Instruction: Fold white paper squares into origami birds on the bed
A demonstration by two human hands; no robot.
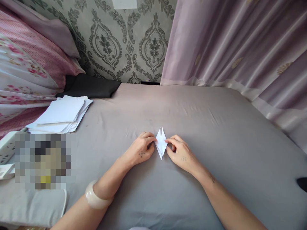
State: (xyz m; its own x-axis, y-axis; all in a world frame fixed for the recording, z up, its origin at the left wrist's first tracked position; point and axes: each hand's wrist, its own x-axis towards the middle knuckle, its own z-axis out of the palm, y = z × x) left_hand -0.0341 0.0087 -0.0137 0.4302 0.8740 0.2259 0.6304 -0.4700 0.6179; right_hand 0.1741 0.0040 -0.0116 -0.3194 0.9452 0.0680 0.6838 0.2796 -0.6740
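A small white folded paper (pixel 161 143), diamond-shaped with a slit in its far point, is between my two hands over the grey sheet. My left hand (pixel 143 148) has its thumb and fingers closed at the paper's left corner. At the opposite corner my right hand (pixel 180 151) pinches the edge with its fingertips. The paper's near tip points toward me, and its layers sit slightly apart on the lower left edge. A pale bangle (pixel 97 197) circles my left forearm.
A stack of white paper sheets (pixel 61 111) lies at the left, in front of a folded black cloth (pixel 88 85). A white power strip (pixel 8 147) is at the far left, beside a blurred-out patch. Purple curtains (pixel 216 41) hang along the right.
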